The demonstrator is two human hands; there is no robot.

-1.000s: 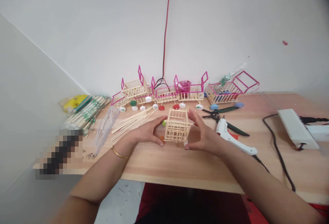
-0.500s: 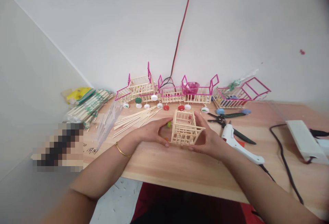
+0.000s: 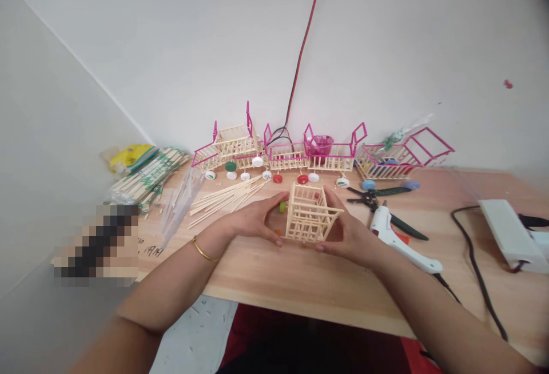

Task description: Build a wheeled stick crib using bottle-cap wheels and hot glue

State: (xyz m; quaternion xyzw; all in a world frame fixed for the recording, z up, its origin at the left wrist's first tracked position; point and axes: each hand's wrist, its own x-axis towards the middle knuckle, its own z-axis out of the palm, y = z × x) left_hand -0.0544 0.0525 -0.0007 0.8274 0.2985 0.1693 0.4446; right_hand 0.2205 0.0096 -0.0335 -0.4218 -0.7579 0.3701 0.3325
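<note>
At the bench [image 3: 291, 282], left hand [image 3: 259, 221] and right hand [image 3: 354, 238] grip a cart [image 3: 305, 211]. It looks assembled but unpainted.

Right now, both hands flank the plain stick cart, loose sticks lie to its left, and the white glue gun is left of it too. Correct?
Not quite: the glue gun lies right of the plain stick cart, as the head view shows. The rest stands: left hand and right hand flank the cart, loose sticks to its left.

Stick cart [image 3: 306, 214] at a new angle
</note>
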